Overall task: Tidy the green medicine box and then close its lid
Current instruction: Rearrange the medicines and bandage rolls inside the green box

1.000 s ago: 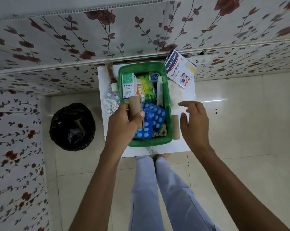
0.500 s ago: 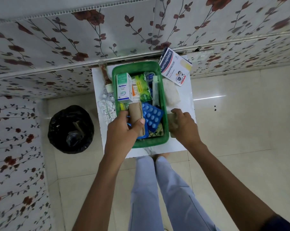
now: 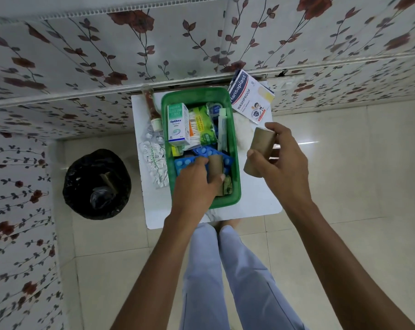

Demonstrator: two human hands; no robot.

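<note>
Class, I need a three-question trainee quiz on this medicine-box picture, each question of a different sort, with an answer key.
1. True or false: the right hand holds a brown cardboard roll above the table, outside the green box.
2. Which item lies outside the box? A) Optibex carton B) Hansaplast packet C) blue blister packs
3. Fill in: the left hand grips a second brown roll over the ____ end of the box.

Key: 1 true; 2 B; 3 near
</note>
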